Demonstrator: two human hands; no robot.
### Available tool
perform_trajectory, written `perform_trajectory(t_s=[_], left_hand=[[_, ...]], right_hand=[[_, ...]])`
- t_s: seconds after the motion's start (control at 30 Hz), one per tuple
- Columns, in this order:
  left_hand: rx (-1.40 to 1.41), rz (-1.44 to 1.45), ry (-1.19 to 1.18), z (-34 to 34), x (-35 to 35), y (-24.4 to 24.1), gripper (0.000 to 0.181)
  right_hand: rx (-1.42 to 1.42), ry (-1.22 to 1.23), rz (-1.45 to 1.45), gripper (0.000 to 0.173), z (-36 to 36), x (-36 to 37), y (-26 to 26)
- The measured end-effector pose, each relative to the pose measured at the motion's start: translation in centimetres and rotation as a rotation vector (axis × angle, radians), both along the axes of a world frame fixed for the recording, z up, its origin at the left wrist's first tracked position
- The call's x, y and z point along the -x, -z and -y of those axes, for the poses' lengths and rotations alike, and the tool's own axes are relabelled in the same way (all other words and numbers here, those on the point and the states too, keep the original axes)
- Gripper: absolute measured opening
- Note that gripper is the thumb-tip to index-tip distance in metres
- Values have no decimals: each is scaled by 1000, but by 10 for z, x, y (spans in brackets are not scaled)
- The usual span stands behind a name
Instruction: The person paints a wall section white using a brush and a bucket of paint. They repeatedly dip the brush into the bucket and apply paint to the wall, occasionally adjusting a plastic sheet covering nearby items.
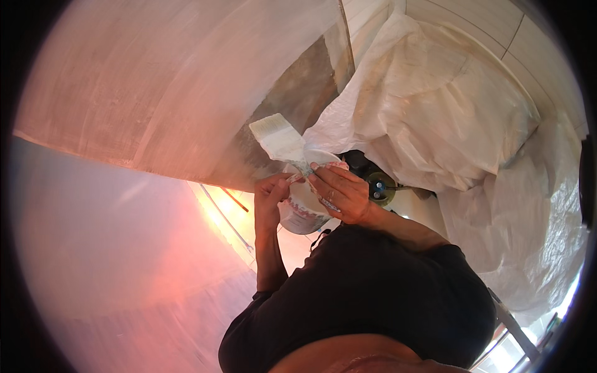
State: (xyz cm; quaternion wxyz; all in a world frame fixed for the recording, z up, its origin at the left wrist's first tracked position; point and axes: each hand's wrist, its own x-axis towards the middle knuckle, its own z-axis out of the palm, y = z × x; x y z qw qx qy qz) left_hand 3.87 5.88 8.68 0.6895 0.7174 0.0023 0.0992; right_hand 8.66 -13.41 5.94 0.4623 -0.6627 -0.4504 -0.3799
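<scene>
My right hand (343, 191) is closed around the handle of a wide flat paintbrush (281, 140). Its pale bristles point up and left, and whitish coating covers the ferrule. Under the brush is a white plastic bucket (303, 219) with reddish smears around its upper part. My left hand (270, 198) pinches at the bucket's left rim, close to the brush handle; a narrow pale bit shows at its fingertips, and I cannot tell whether this is part of the rim. The contents of the bucket are mostly hidden by my hands and the brush.
A streaky, whitish-coated wall (154, 84) has a bare grey-brown patch (298, 79) near its corner. Creased plastic sheeting (433, 98) drapes over things on the right. Beside my right hand stands a dark object with a round greenish part (380, 189). A thin rod (228, 224) lies lower left.
</scene>
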Motion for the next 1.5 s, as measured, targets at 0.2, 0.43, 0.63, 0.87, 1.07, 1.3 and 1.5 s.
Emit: perform_trajectory(t_s=[0.2,0.43,0.63,0.87,1.07,1.3,1.5], left_hand=[[10,-32,-71,14,-8,18,39],[-2,-84,-208,28,-6,9,38],[-80,-84,-343,28,14,-2,37],[-226,-100,-456,12,50,-8,35],[-182,-71,-576,6,74,-8,35],[-50,-39,-608,-10,90,7,38],[-50,-86,-590,-14,91,8,37]], right_hand=[[62,-2,46,55,-7,1,21],[132,-86,-146,52,-3,14,15],[129,-296,-389,57,43,10,-32],[515,213,-524,51,-17,-163,78],[931,270,-456,46,-70,-221,126],[867,396,-705,35,-55,-216,111],[585,732,-836,36,28,-201,84]])
